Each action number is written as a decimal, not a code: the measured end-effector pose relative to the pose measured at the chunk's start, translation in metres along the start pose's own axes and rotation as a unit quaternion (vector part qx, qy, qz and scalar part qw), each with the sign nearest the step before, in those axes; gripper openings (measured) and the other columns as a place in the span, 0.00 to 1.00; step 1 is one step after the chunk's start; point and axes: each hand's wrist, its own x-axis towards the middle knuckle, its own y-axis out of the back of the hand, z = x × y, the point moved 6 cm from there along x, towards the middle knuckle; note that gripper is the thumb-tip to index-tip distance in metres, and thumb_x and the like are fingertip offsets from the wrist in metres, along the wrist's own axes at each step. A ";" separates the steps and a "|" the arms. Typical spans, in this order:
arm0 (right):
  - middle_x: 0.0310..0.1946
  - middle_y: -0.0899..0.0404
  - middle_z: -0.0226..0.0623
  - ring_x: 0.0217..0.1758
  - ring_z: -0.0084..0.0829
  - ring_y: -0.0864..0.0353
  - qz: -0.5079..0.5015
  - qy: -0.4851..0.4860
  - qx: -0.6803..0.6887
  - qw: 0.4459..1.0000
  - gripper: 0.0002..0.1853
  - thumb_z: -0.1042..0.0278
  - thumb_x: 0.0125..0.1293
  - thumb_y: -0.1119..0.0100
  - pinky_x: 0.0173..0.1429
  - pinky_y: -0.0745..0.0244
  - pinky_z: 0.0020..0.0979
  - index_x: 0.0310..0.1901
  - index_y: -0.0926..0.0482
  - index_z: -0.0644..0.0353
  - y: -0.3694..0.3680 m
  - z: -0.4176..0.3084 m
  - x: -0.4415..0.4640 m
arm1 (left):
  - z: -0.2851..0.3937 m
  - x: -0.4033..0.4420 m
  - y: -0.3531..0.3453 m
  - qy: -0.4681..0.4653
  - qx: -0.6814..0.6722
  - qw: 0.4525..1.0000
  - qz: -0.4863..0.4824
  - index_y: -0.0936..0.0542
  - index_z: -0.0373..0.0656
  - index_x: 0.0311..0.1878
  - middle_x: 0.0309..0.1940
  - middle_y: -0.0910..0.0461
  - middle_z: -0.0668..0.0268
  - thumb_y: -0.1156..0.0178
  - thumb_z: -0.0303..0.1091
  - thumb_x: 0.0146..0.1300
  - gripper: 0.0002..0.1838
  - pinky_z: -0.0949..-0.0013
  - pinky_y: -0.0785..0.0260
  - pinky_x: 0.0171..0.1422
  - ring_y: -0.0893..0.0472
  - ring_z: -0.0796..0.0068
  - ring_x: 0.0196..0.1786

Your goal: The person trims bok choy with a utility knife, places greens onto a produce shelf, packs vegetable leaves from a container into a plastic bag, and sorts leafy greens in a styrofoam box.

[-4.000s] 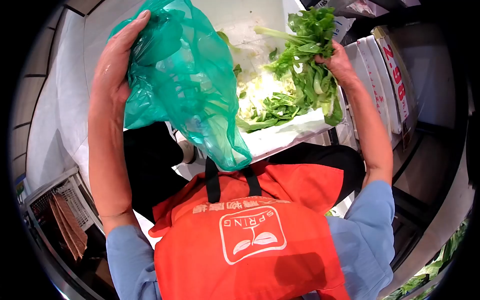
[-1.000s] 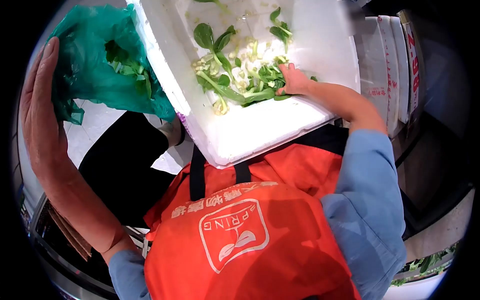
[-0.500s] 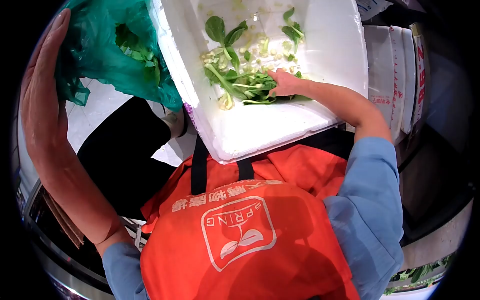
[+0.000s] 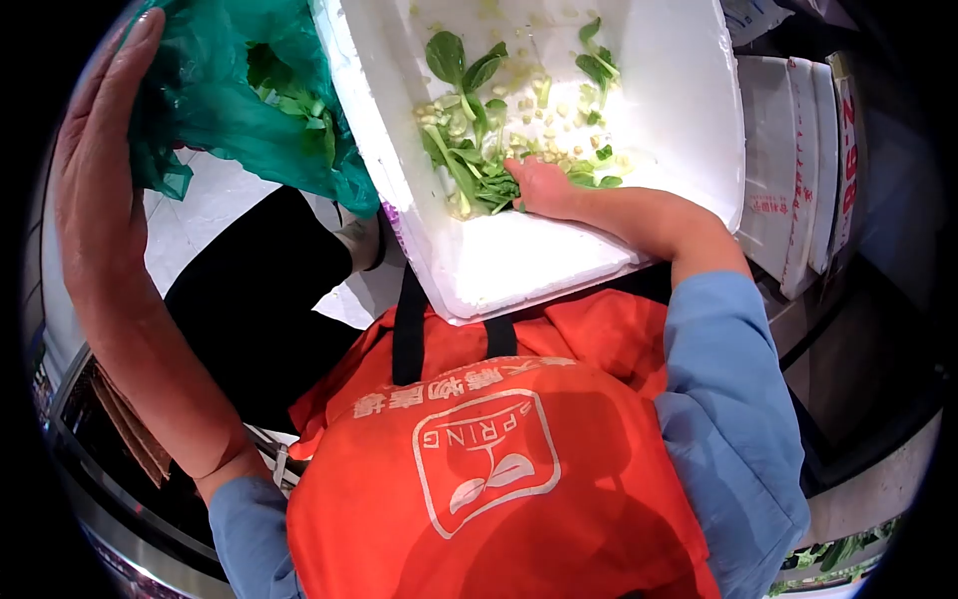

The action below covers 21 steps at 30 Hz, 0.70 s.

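Note:
My right hand (image 4: 542, 187) is low inside a white foam box (image 4: 689, 110), its fingers closed on a small heap of leafy greens (image 4: 489, 190) near the box's front left. Some of its fingertips are hidden by leaves. Loose green sprigs (image 4: 447, 58) and pale cut stem pieces lie farther back on the box floor. At the upper left, my left hand (image 4: 100, 165) is against the side of a green plastic bag (image 4: 220, 90) and seems to hold it, with part of the grip hidden. Leafy greens (image 4: 299, 100) show through the bag's opening.
The foam box's near edge rests close to my red apron (image 4: 479, 439). To the right stand white foam boxes or lids (image 4: 773, 160) with red markings. A black-clad leg (image 4: 259, 290) is below the bag. More greens (image 4: 838, 551) are at the lower right.
My right hand has moved left across the box floor, and the greens under it are bunched farther left. A few leaves now lie behind it. The view has shifted slightly.

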 end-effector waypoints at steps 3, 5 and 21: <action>0.42 0.19 0.46 0.51 0.44 0.20 0.010 0.018 0.030 0.999 0.33 0.62 0.55 0.29 0.52 0.24 0.41 0.63 0.29 0.56 -0.002 0.007 0.017 | 0.007 -0.002 -0.009 0.033 0.013 0.999 -0.001 0.22 0.45 0.62 0.56 0.21 0.56 0.40 0.49 0.66 0.25 0.65 0.30 0.64 0.21 0.63 0.59; 0.37 0.18 0.43 0.39 0.37 0.20 -0.063 -0.006 0.128 0.990 0.31 0.69 0.55 0.31 0.43 0.23 0.36 0.62 0.27 0.56 0.003 0.012 0.024 | 0.009 -0.004 -0.015 0.089 0.000 0.996 -0.016 0.24 0.42 0.64 0.54 0.22 0.50 0.37 0.57 0.60 0.35 0.68 0.27 0.59 0.21 0.60 0.57; 0.43 0.18 0.37 0.45 0.28 0.19 -0.002 -0.001 0.539 0.842 0.30 0.62 0.49 0.30 0.50 0.23 0.31 0.54 0.25 0.65 0.209 -0.008 -0.060 | -0.007 0.003 -0.017 0.091 -0.191 0.974 -0.085 0.25 0.33 0.57 0.39 0.22 0.67 0.35 0.48 0.63 0.30 0.78 0.31 0.47 0.24 0.82 0.42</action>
